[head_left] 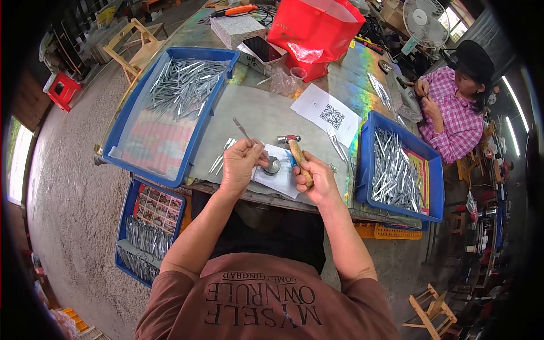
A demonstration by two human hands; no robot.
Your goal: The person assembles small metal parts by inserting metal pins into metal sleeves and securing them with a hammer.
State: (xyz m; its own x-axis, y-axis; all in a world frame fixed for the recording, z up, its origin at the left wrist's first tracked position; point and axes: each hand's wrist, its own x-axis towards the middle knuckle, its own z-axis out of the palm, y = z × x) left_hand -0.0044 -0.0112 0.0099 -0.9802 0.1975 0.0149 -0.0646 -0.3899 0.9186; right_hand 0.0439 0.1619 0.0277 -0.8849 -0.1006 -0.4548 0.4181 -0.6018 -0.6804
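My left hand (241,165) pinches a slim metal strip (242,129), its flat end pointing up and away; the other end is hidden by my fingers. Close beside those fingers is a round metal block (272,165) on a white sheet of paper (279,182). I cannot tell whether the strip touches the block. My right hand (317,180) is wrapped round the wooden handle of a small hammer (298,154). The hammer's head points away from me, raised and apart from the strip. Several loose metal strips (216,163) lie left of my left hand.
Blue trays with metal pieces stand left (205,126) and right (396,209); another blue tray (120,255) sits lower left. Beyond are a printed sheet (309,102), a phone (262,49) on a box and a red bag (314,34). A co-worker (453,113) sits at far right.
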